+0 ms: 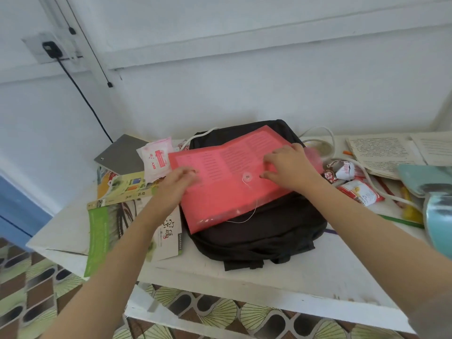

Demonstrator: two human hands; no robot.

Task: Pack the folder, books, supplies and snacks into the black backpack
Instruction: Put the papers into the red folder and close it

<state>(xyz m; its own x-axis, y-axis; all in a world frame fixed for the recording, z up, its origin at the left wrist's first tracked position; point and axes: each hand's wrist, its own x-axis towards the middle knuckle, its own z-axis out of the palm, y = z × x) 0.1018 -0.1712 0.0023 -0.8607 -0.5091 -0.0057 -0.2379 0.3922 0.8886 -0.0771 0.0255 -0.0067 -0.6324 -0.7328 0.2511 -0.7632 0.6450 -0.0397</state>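
Two hands are on the pink folder [227, 182], which lies flat on top of the black backpack [256, 238] on the white bench [269, 277]. The left hand [179, 178] lies over the folder's left edge; it is too blurry to tell if it grips. The right hand [289, 167] presses down with spread fingertips, holding nothing. Books [115, 216] lie to the left, snacks [359, 192] to the right.

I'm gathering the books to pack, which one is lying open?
The white book of printed text at the far right of the white table, pages facing up. The green paperback and yellow-green book on the left lie closed.
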